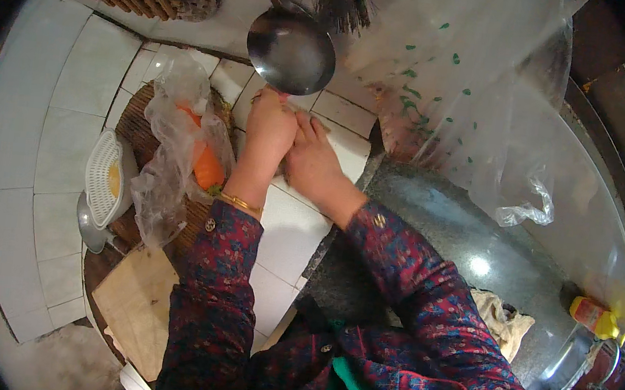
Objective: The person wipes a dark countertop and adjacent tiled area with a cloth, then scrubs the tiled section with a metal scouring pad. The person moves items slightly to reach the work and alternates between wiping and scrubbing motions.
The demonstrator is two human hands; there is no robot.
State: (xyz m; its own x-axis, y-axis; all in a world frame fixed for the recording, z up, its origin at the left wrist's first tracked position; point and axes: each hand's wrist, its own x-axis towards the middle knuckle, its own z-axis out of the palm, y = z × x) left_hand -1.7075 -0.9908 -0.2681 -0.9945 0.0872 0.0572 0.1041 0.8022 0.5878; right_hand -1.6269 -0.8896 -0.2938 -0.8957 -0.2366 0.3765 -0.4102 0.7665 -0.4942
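My left hand (271, 122) is bent at the wrist over the white-tiled ledge (291, 233), its fingers mostly hidden behind its back. My right hand (319, 161) lies against it, fingers pointing towards the wall. A small pinkish bit shows beyond the left hand; whatever the hands hold is hidden. Just beyond them hangs a large metal ladle (292, 50). Left of my left wrist, an orange carrot (208, 164) with a green end lies partly inside a clear plastic bag (163, 179). The bag rests on a round brown ribbed surface (133, 119).
A white plastic strainer basket (101, 178) holds something yellow, above a metal spoon or ladle (90, 229). Nearer me is a wooden board (136, 296). On the right are a hanging plastic sheet (458, 113), a dark stone counter (431, 207), a cloth (499, 323) and a yellow bottle (596, 317).
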